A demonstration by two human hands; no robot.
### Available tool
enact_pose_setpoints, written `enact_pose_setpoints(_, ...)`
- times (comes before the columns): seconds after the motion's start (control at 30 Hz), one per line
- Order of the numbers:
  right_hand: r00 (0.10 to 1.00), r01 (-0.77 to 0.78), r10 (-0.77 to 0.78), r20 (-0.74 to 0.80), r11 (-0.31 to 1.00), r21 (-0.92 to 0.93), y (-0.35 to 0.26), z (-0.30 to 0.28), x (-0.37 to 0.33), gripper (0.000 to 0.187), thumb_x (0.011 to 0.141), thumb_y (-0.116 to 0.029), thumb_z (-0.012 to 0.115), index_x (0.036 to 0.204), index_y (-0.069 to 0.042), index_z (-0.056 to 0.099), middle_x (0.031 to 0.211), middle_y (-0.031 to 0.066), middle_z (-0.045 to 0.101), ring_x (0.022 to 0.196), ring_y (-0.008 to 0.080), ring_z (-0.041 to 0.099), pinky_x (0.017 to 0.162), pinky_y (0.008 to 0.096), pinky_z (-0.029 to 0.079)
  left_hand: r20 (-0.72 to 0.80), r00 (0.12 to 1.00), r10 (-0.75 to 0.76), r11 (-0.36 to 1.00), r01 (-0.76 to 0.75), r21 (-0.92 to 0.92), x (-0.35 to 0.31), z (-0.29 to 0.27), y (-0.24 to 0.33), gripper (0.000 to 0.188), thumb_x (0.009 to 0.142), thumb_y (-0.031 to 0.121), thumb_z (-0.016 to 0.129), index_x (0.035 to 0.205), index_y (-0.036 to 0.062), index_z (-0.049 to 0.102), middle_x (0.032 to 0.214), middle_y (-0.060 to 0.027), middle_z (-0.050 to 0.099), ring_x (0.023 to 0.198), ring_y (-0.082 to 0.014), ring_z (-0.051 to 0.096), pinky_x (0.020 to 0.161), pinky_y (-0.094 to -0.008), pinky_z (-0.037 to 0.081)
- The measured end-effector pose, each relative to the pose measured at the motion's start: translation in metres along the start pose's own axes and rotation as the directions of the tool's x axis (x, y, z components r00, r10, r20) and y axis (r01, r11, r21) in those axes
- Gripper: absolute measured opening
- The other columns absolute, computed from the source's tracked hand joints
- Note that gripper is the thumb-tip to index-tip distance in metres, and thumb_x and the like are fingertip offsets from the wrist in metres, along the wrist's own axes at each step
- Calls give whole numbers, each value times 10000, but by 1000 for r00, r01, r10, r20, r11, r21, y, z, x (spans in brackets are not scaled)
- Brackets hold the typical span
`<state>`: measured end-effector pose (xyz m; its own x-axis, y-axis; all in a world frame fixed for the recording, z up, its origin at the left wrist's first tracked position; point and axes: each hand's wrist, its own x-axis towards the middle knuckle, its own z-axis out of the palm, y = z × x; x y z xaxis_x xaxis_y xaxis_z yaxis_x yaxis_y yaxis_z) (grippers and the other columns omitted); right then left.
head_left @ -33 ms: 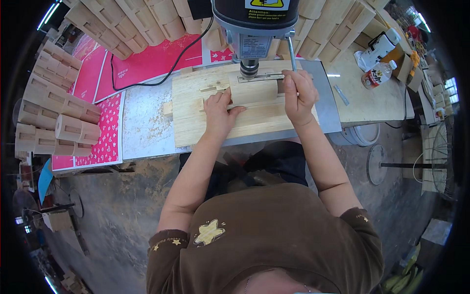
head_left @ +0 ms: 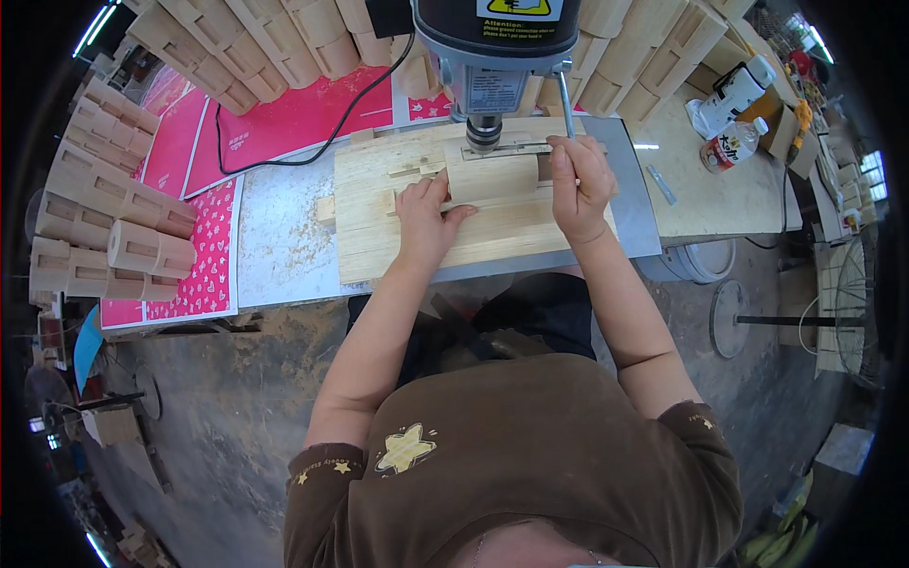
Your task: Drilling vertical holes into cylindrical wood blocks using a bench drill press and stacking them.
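A pale wooden block (head_left: pixel 492 177) with a rounded face lies under the chuck (head_left: pixel 484 134) of a bench drill press (head_left: pixel 497 85). A slot with a metal strip (head_left: pixel 516 149) runs along its upper side. My left hand (head_left: pixel 426 213) grips the block's left end, its thumb stretched along the near side. To the right, my right hand (head_left: pixel 580 185) is closed round the lower end of the drill press lever (head_left: pixel 569 104), close beside the block's right end. The block rests on a flat wooden board (head_left: pixel 365 232); the drill tip cannot be made out.
Slotted wooden cylinders (head_left: pixel 151 248) are stacked at the left and along the back, on pink printed sheets (head_left: pixel 213 227). A black cable (head_left: pixel 331 142) curves behind the board. At the right stand a drink bottle (head_left: pixel 734 144) and a white bucket (head_left: pixel 705 260). Sawdust (head_left: pixel 284 213) covers the metal tabletop's left part.
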<state>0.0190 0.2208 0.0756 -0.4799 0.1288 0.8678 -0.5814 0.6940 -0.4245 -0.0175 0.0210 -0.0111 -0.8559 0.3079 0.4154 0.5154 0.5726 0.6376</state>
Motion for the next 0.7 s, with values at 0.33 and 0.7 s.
enact_pose_setpoints(0.33, 997, -79, 81, 5, 980, -183, -18, -14, 157, 240, 917, -242, 536, 940, -22, 628, 706, 59, 569, 639, 138, 534, 596, 274, 418, -129, 988, 83, 993, -72, 91, 0, -2, 9, 489, 594, 202, 805, 1031, 74, 628, 826, -72, 599, 788, -278, 572, 744, -388, 414)
enact_pose_setpoints(0.7, 850, -168, 288, 442, 942, -291, 31, -29, 66, 400, 894, -293, 554, 1238, -91, 529, 960, 86, 634, 913, 261, 561, 827, 366, 421, -15, 996, -90, 971, 84, -225, 6, -11, 14, 395, 594, 168, 810, 924, 67, 618, 824, -33, 574, 748, -179, 580, 801, -345, 375)
